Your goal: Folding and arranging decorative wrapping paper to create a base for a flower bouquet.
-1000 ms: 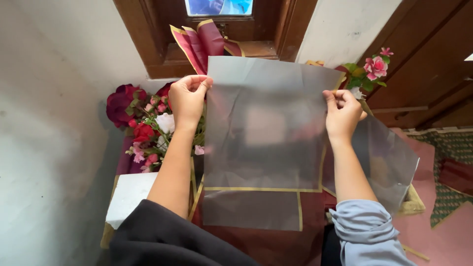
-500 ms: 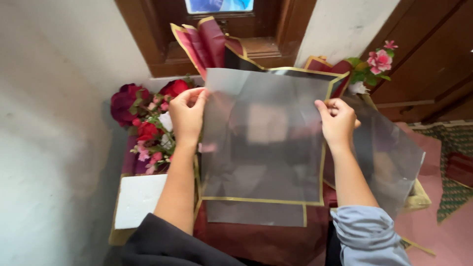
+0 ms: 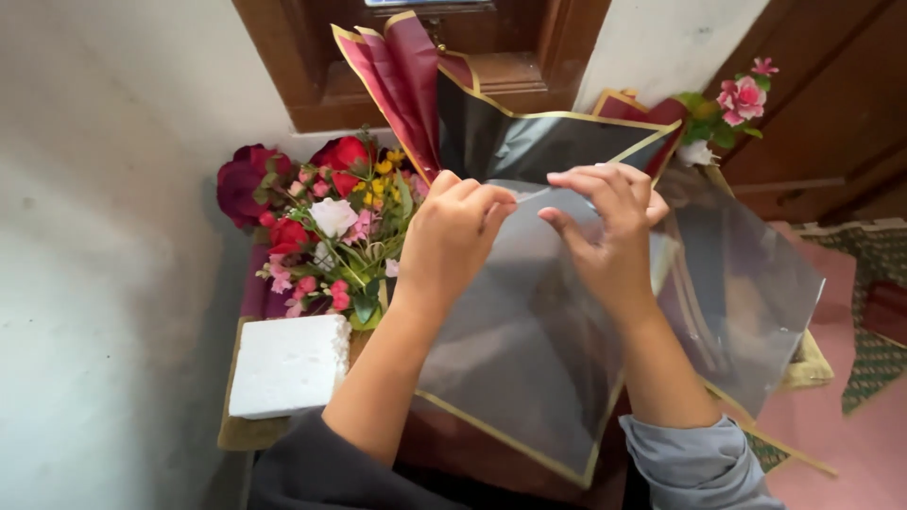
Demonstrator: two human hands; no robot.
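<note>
So both your hands are pinched onto the top edge of that translucent grey wrapping sheet with the thin gold border (image 3: 539, 359), pretty much dead centre of the view. Your left hand (image 3: 453, 236) has its fingers curled together and clamped on the edge, and your right hand (image 3: 605, 231) is just beside it at about 3 o'clock, thumb and fingertips closed on the same edge, so the two hands are near each other but not touching. The sheet hangs down from your grip toward 6 o'clock and covers most of the low table with the dark red cloth (image 3: 453, 444). Behind it, up at 12 o'clock, there's a stack of maroon and black gold-edged wrapping papers (image 3: 416, 85) standing up against the brown wooden door frame (image 3: 312, 57). At 9 o'clock from your left hand sits a bunch of red, pink and white artificial flowers (image 3: 321, 222), and just below that, around 8 o'clock, a white foam block (image 3: 288, 364). A small pink flower sprig (image 3: 737, 99) pokes out at 2 o'clock, well apart from your hands.
</note>
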